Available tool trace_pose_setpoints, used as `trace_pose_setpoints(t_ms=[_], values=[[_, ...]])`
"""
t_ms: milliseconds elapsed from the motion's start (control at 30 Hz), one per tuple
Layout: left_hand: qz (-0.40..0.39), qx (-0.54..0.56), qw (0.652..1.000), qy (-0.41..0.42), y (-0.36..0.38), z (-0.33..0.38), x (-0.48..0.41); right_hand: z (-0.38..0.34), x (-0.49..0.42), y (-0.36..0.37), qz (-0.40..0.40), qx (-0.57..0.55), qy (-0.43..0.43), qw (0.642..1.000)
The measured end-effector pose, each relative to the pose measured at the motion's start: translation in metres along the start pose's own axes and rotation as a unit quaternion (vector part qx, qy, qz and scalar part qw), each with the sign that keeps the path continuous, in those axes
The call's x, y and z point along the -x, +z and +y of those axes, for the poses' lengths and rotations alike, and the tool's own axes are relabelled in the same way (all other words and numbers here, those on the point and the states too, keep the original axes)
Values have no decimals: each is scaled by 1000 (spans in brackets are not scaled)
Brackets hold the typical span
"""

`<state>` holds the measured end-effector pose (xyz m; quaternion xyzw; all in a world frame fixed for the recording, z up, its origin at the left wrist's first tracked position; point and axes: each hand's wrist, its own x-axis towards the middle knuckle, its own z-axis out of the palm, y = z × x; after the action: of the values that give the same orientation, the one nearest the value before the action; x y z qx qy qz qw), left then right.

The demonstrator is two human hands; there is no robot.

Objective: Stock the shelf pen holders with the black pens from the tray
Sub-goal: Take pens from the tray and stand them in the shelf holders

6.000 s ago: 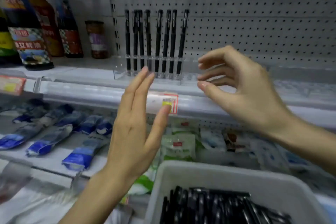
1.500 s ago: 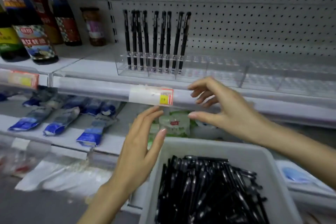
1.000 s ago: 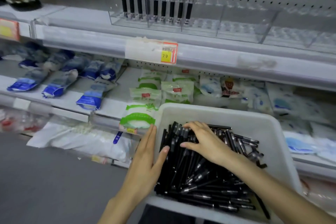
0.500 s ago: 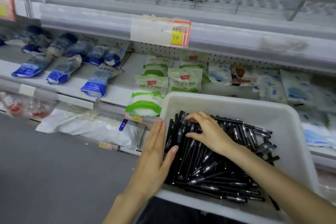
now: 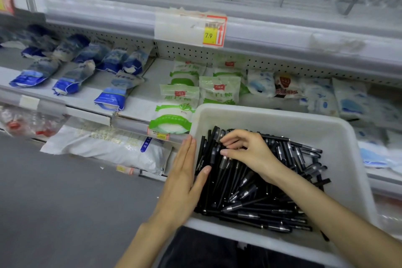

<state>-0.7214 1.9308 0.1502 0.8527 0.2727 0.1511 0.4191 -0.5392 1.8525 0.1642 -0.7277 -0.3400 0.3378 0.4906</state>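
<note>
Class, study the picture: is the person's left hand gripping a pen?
No, the left hand lies open with straight fingers along the left wall of the tray, holding nothing.

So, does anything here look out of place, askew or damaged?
The price label on the upper shelf rail looks ragged along its top edge, and a whitish patch marks the rail further right. The black pens lie jumbled in the tray, several crossing at its right.

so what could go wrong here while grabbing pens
The pens lie crisscrossed in a heap, so the right hand may drag extras up and drop them. The left hand only lies flat against the side of the tray, so a tug could shift it.
</note>
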Motion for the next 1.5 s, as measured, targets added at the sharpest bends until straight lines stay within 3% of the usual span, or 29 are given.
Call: trace_pose_setpoints(t_ms=[300,433,600,700,867,967,1100,1233,1333,1500], values=[[8,38,999,-20,-3,-2,-4,5,8,6,0,-160,76,984],[14,44,999,-19,-3,-2,-4,3,15,6,-31,-157,68,985],[38,56,997,-20,-8,2,-9,-7,24,3,-53,-63,37,996],[77,36,996,40,-25,20,-13,-34,29,-10,-57,-115,26,991],[197,-30,950,239,-71,73,-33,-118,42,-51,-26,-142,-85,986],[263,-41,917,298,-103,111,-60,-177,50,-73,28,-146,-171,974],[285,-81,898,324,-130,143,-104,-251,48,-99,81,-139,-298,941],[263,-134,896,333,-137,153,-143,-305,28,-124,175,11,-369,913],[269,-197,881,335,-137,155,-162,-329,7,-138,211,101,-386,892],[275,-228,874,330,-132,151,-177,-338,-30,-145,208,101,-368,901]])
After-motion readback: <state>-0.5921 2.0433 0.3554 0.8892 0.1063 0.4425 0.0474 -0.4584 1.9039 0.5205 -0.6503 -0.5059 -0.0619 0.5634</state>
